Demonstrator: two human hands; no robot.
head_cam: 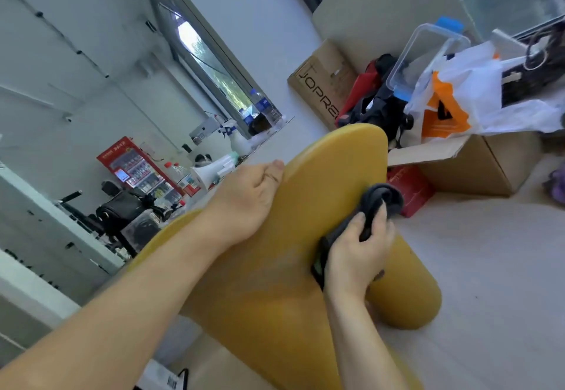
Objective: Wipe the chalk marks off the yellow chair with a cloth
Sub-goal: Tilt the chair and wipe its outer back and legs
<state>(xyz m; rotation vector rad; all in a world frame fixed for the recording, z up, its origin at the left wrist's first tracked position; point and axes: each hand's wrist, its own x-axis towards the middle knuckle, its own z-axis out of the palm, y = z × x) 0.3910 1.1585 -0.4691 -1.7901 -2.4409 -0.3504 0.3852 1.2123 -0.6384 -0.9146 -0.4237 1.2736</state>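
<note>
Gripping a bunched dark cloth (380, 201), the right hand (356, 255) is pressing it against the yellow chair (330, 169). The chair is smooth and rounded, standing on the pale floor (489, 267) and showing faint chalk streaks (275, 267). The left hand (247, 197) is clasping its edge.

1. Noted pale grey-white walls (91, 53), with thin cable runs clipped across.
2. Recorded a dark-framed window (211, 62), admitting daylight, greenery beyond; water bottles (260, 105) standing on the sill.
3. Found the floor (489, 252) pale and evenly lit.
4. Observed a red glass-fronted drinks cabinet (137, 166) at the far wall; white megaphone (208, 174) just beside it among clutter.
5. Logged an open cardboard box (477, 169) on the floor, holding a white-and-orange plastic bag (458, 93) and a clear container (428, 53) with blue clips; printed carton (318, 90) behind.
</note>
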